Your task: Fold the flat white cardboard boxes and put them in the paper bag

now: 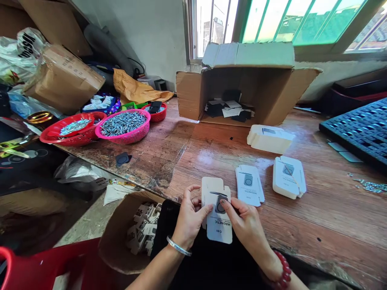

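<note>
A flat white packaging box (218, 231), printed with "MAGNETIC" and a dark phone holder picture, is held between both hands over my lap. My left hand (191, 217) grips its left edge, thumb on the front and fingers behind. On the right edge, my right hand (246, 221) pinches it with the thumb over the printed picture. Just beyond my right hand lies a small pile of flat boxes (250, 185). A thicker stack of them (288, 177), with a band across it, sits farther right. Behind stands another stack (270, 139).
A large open carton (189, 94) with black and white pieces inside stands at the back. Pink (130, 137) and red (50, 135) baskets of screws are at left. A lower carton (113, 241) holds small printed boxes. A black tray (359, 125) lies at right.
</note>
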{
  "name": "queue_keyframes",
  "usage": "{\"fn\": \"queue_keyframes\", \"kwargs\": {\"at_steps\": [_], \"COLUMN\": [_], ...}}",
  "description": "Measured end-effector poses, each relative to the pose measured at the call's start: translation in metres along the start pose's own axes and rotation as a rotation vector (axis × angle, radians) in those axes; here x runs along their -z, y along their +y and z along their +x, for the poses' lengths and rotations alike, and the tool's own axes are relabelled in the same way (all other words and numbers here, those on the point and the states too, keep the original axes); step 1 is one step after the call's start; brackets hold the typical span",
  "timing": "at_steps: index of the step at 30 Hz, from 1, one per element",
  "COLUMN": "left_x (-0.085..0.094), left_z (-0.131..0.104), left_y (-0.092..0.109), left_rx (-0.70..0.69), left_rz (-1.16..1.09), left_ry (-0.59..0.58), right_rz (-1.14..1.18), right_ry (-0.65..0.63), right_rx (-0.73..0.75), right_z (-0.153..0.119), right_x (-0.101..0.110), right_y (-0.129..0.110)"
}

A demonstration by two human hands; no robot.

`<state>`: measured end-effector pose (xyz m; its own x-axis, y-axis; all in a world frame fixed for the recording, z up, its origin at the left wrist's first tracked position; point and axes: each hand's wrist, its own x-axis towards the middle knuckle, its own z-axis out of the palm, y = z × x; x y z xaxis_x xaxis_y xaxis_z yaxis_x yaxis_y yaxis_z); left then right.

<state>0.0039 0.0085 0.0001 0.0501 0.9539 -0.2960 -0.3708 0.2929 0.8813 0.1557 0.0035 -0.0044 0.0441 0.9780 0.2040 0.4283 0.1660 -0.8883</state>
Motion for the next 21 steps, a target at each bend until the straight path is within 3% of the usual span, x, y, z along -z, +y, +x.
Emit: {"fn": "queue_keyframes", "kwargs": {"at_steps": [4,7,21], "left_x": [-0.002,-0.004,-0.008], "left_z": [-0.003,-0.007,-0.015], "left_y": [0.001,0.002,-0.008], "left_rx": [-0.102,-0.106,-0.088], "left_rz": [0.026,0.037,0.019], "left_ry": [-0.076,-0.132,-0.043], "right_rz": [0.277,0.431,0.459], "right_ry": [0.067,0.11,0.08], "right_rx": [-0.025,-0.067,-0.236], "right_z": [0.001,-0.001,-0.004], "right_x": [-0.009,-0.016,-0.023], "right_y": [0.001,0.003,-0.007]}}
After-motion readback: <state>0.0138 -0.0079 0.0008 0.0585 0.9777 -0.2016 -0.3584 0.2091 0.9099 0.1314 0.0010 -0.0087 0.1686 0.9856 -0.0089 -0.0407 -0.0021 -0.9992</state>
